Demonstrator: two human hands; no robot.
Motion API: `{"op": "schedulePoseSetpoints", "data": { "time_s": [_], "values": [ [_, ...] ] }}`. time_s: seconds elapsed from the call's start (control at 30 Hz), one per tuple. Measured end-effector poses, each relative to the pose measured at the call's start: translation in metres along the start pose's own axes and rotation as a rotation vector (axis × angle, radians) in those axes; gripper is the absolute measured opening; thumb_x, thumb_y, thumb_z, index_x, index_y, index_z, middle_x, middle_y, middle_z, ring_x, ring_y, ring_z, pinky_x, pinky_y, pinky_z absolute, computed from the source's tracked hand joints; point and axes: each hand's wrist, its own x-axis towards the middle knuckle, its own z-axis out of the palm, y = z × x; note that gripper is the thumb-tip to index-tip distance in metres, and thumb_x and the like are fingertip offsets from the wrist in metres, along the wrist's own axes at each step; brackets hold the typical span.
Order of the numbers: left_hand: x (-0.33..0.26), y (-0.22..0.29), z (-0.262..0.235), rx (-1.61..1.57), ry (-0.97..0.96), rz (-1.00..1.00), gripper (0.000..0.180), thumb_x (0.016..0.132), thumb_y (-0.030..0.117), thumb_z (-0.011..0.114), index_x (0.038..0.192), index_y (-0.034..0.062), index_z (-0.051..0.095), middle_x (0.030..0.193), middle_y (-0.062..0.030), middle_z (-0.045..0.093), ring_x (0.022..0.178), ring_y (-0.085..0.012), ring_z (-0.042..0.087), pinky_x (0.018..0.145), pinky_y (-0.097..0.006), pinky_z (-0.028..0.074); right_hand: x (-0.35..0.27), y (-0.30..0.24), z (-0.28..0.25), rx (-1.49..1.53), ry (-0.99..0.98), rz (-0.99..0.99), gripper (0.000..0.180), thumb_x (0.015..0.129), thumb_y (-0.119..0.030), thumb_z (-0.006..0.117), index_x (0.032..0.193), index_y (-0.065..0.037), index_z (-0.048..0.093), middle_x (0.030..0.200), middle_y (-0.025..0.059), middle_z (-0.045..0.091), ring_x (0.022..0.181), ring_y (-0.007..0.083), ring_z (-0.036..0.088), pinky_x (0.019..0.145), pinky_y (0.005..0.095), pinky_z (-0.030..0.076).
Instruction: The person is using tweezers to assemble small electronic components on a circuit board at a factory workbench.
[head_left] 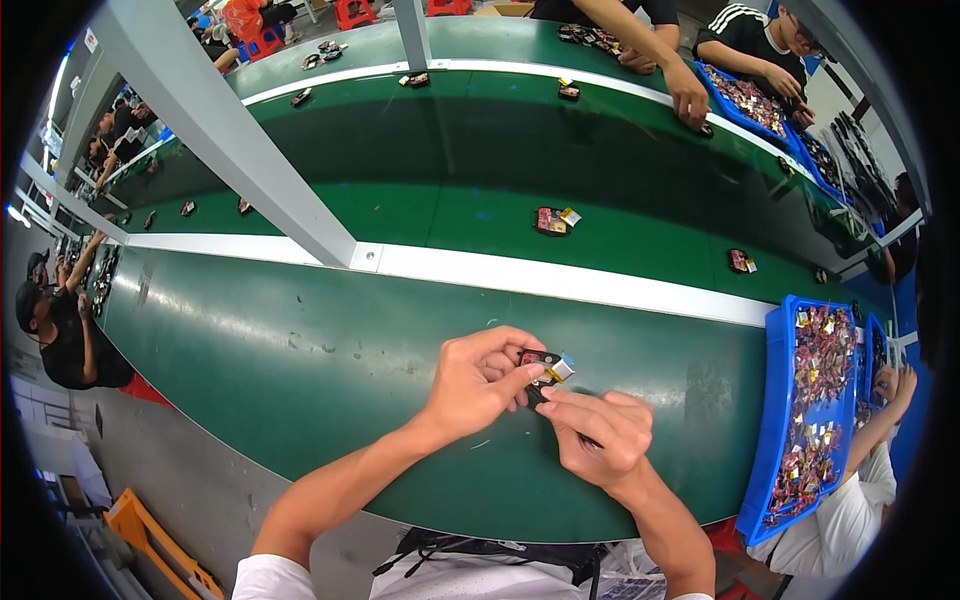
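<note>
Above the green bench, my left hand (488, 378) grips a small black electronic device housing (538, 357). Its open face shows a reddish circuit board, and a silver battery cell (563, 370) with yellow tape sticks out on the right side. My right hand (603, 432) is closed, thumb and fingers pinched together at the lower end of the housing. Something dark and narrow shows under its fingers; whether that is a tool or part of the device I cannot tell.
A blue tray (775, 420) full of red circuit boards with wires stands at the bench's right end. Beyond a white rail (480, 272), a green belt (400, 215) carries scattered devices. A grey post (240, 140) rises at left. Other people work across the belt and at both sides.
</note>
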Motion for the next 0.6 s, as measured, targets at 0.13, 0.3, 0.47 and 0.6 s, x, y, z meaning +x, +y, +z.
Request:
{"op": "schedulePoseSetpoints", "data": {
  "time_s": [0.13,0.3,0.47,0.6],
  "values": [
    [0.0022,-0.0004,-0.0006,-0.024,-0.02,-0.023,0.019,0.093,-0.005,0.068,0.111,-0.0061,0.066,0.086,-0.01,0.071,0.064,-0.011,0.068,0.052,-0.024,0.055,0.001,-0.0027,0.0003,0.007,-0.015,0.022,0.028,0.064,0.011,0.076,0.085,-0.009,0.075,0.087,0.0061,0.079,0.05,0.0103,0.06,0.043,0.0224,0.035],
    [0.0033,-0.005,-0.001,-0.013,-0.034,0.02,0.021,0.095,-0.004,0.066,0.115,-0.0058,0.064,0.088,-0.0099,0.07,0.068,-0.0121,0.069,0.054,-0.024,0.056,0.0012,-0.0007,0.0022,-0.01,0.007,0.004,0.028,0.064,0.011,0.076,0.084,-0.009,0.075,0.087,0.0057,0.079,0.05,0.0105,0.06,0.044,0.0227,0.035],
    [0.0067,-0.0049,-0.0035,-0.099,-0.062,0.02,0.018,0.098,0.0,0.063,0.115,-0.0061,0.063,0.088,-0.0098,0.069,0.068,-0.0122,0.069,0.053,-0.024,0.056,0.0012,0.0017,0.0046,0.026,0.075,0.029,0.026,0.064,0.009,0.077,0.084,-0.008,0.074,0.088,0.003,0.078,0.049,0.0122,0.056,0.043,0.0251,0.034],
    [0.0045,-0.0056,-0.0054,-0.018,-0.042,0.043,0.015,0.099,0.0,0.061,0.113,-0.0063,0.063,0.086,-0.011,0.069,0.064,-0.0123,0.068,0.053,-0.023,0.056,0.0021,-0.0007,0.0053,0.028,0.05,0.036,0.02,0.071,0.005,0.081,0.083,-0.009,0.076,0.084,0.0046,0.078,0.057,0.0112,0.067,0.044,0.0237,0.035]
  ]
}}
